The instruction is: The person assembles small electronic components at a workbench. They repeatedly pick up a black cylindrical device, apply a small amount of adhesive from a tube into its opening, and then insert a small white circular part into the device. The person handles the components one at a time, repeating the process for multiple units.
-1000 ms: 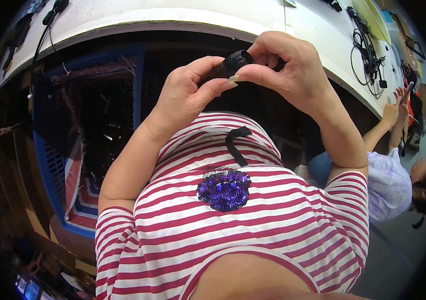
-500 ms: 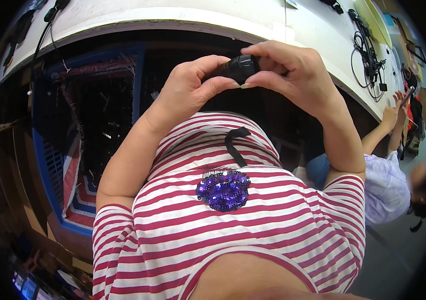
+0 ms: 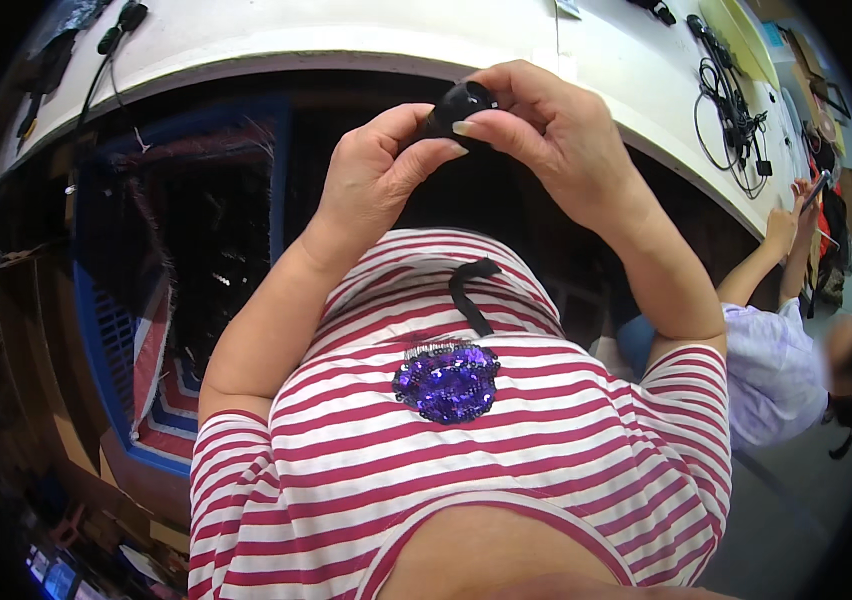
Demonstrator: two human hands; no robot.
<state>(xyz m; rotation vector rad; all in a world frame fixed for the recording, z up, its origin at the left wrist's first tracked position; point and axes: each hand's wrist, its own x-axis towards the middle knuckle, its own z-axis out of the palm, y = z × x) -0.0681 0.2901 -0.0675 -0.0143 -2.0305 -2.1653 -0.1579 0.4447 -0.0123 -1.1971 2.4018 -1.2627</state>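
A small black part (image 3: 458, 105) is pinched between the fingers of the left hand (image 3: 378, 180) and the right hand (image 3: 556, 140), just below the white table (image 3: 346, 40) edge. Since a second ago it has been turned and raised slightly, so handling appears under way. Farther along that table, black cables (image 3: 731, 110) lie untouched.

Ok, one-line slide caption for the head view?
Left hand and right hand pinch a small black rounded part before a white table.

glossy black plastic piece (image 3: 458, 103); smooth white tabletop (image 3: 346, 35); sequinned cloth shirt (image 3: 446, 380).
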